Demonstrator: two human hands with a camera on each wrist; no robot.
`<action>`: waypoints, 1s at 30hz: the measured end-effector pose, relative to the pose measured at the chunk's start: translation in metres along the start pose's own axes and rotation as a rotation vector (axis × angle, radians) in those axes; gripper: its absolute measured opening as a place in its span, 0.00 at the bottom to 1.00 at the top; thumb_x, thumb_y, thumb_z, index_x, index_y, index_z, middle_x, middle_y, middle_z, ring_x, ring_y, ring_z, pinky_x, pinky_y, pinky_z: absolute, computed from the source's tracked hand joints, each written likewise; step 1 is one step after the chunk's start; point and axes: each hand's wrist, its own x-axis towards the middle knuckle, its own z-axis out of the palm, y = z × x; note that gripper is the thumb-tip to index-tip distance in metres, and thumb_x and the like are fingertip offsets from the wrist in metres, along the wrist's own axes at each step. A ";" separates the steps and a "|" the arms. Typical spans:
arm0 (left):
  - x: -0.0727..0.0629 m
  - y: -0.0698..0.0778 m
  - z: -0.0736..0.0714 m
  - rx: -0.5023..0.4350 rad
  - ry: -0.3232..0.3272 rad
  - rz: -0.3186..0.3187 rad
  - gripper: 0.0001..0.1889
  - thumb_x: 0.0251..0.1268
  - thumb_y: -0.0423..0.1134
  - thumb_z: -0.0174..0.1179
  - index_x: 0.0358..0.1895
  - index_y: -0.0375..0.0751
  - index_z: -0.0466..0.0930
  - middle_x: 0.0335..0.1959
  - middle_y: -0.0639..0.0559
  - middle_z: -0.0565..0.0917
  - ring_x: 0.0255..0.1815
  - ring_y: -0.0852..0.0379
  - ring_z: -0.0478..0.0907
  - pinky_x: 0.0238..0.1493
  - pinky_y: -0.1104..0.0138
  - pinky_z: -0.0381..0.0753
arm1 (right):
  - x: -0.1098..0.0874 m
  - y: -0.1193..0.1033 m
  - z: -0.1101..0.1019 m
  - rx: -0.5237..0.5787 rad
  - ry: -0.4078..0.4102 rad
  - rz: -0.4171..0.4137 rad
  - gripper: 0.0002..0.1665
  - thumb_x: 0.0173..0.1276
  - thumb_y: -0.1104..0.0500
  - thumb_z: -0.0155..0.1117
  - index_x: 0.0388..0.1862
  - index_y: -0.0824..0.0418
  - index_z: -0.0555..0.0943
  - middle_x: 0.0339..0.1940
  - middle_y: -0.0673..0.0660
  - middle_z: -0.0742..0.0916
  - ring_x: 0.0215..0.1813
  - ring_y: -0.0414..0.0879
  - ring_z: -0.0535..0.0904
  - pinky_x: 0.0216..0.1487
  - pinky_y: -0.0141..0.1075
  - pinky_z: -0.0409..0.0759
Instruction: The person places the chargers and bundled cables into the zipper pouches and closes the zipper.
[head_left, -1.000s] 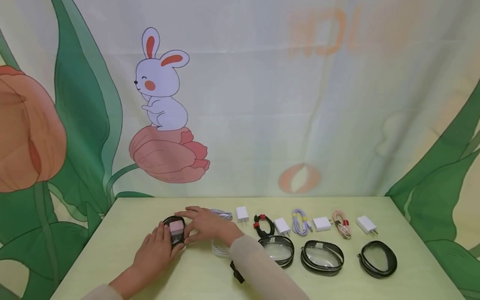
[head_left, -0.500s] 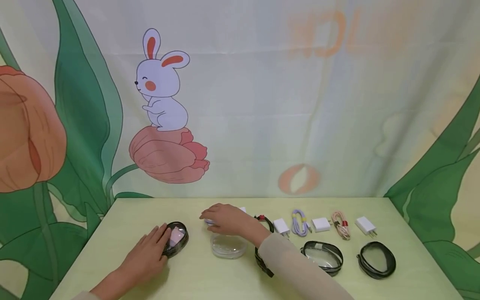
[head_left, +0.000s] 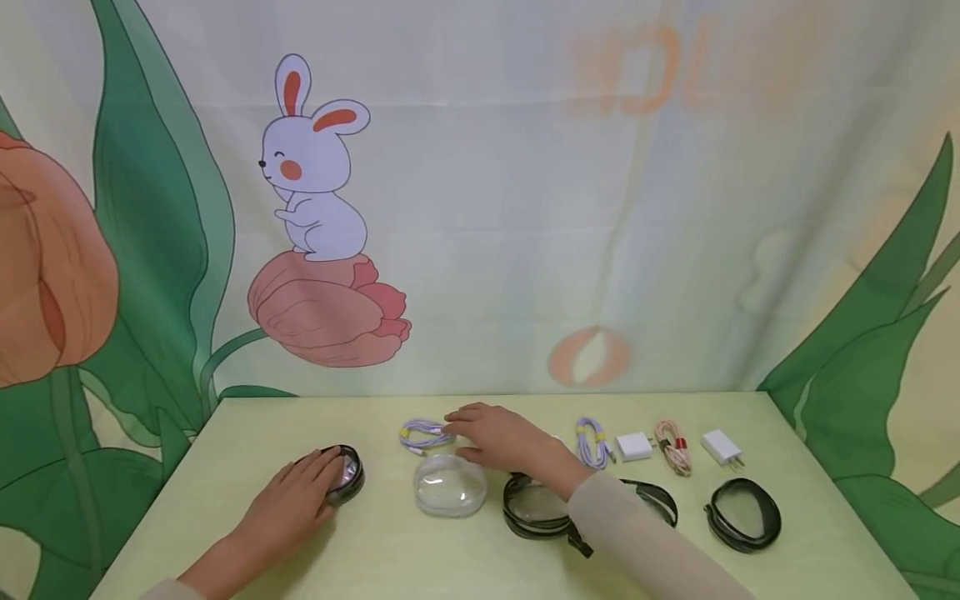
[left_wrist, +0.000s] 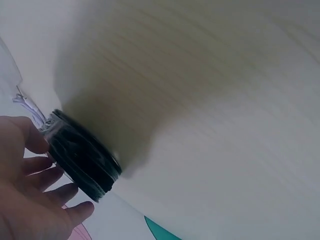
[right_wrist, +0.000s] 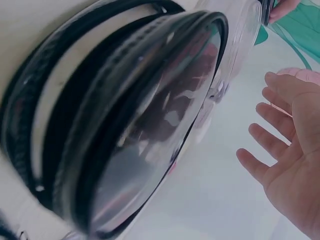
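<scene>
At the left of the table, my left hand [head_left: 292, 492] rests on a small clear round pouch with a black rim [head_left: 354, 485], fingers over its top. The left wrist view shows those fingers spread along the pouch's dark side wall [left_wrist: 82, 155]. Something pinkish shows through its clear top, mostly hidden by the hand. My right hand [head_left: 498, 437] reaches over the back middle of the table, fingers relaxed and apart, nothing held. Just left of its fingertips lies a coiled lavender cable [head_left: 425, 435] with yellow ties. Whatever lies beneath the right hand is hidden.
A clear pouch with a pale rim [head_left: 450, 487] stands mid-table. Black-rimmed pouches [head_left: 742, 517] line the front right, two partly behind the right sleeve [head_left: 652, 537]. Behind them lie another lavender cable [head_left: 592, 442], white chargers [head_left: 633, 446] and a pink cable [head_left: 672, 447].
My right hand has left the left pouch, passed over the lavender cable and moved on to the right, uncovering that cable and the pale-rimmed pouch. My left hand has stayed on its pouch.
</scene>
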 end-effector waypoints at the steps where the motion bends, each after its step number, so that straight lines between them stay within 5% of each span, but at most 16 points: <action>1: 0.000 0.000 0.000 0.002 0.008 0.005 0.28 0.65 0.38 0.66 0.67 0.32 0.73 0.71 0.37 0.72 0.71 0.35 0.69 0.67 0.41 0.69 | -0.003 0.002 -0.001 0.002 -0.001 0.004 0.24 0.77 0.51 0.62 0.69 0.56 0.78 0.71 0.54 0.78 0.73 0.50 0.71 0.72 0.42 0.71; 9: 0.015 0.024 -0.005 -0.051 0.030 0.076 0.26 0.67 0.38 0.64 0.66 0.33 0.74 0.71 0.36 0.71 0.73 0.37 0.67 0.71 0.42 0.66 | -0.022 0.013 -0.001 0.035 0.007 0.035 0.23 0.77 0.52 0.62 0.68 0.54 0.79 0.72 0.56 0.77 0.73 0.52 0.71 0.70 0.44 0.73; 16: 0.043 0.062 -0.003 -0.103 0.100 0.307 0.28 0.64 0.38 0.63 0.68 0.36 0.73 0.71 0.37 0.71 0.70 0.39 0.70 0.69 0.46 0.70 | -0.033 0.021 0.002 0.027 0.012 0.070 0.22 0.77 0.52 0.62 0.67 0.51 0.80 0.72 0.56 0.77 0.72 0.52 0.73 0.67 0.45 0.75; 23: 0.066 0.078 0.009 -0.155 0.023 0.472 0.36 0.60 0.32 0.60 0.75 0.42 0.64 0.79 0.39 0.60 0.78 0.40 0.60 0.73 0.46 0.64 | -0.043 0.025 0.002 0.052 0.029 0.067 0.21 0.76 0.54 0.63 0.66 0.51 0.80 0.72 0.58 0.77 0.71 0.54 0.73 0.67 0.48 0.76; 30: 0.072 0.084 0.017 -0.123 0.009 0.504 0.38 0.59 0.29 0.61 0.76 0.44 0.63 0.76 0.39 0.65 0.74 0.38 0.65 0.70 0.45 0.69 | -0.047 0.026 0.004 0.042 0.022 0.080 0.21 0.77 0.55 0.62 0.67 0.51 0.80 0.72 0.58 0.77 0.72 0.54 0.73 0.67 0.48 0.75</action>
